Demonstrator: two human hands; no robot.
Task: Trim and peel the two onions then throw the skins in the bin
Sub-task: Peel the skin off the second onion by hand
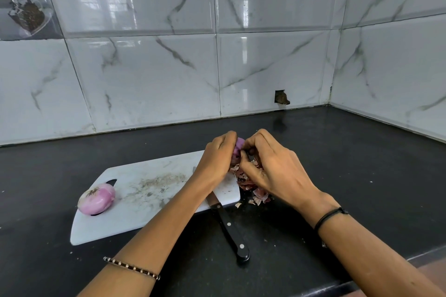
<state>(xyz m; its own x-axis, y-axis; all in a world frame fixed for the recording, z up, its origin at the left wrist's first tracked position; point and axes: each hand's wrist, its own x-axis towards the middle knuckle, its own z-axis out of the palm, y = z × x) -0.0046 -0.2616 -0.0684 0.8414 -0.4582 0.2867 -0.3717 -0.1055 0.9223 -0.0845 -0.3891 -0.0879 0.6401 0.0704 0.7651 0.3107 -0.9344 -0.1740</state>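
Two onions are showing at this inspection. One peeled onion (pixel 96 199) is lying at the near left corner of the white cutting board (pixel 149 205), apparently set aside well apart from the hands. The second onion (pixel 237 149) is being held above the board's far right corner. The left hand (pixel 217 159) is gripping it, fingers curled round it, seemingly to steady it. The right hand (pixel 272 166) is pinching at its side, judged to be stripping skin. Loose skins (pixel 251 188) are piling on the black counter (pixel 362 176) just beside the board, directly beneath the work. A knife (pixel 228 224) is lying unheld, blade on the board, handle overhanging toward the person. No bin is showing.
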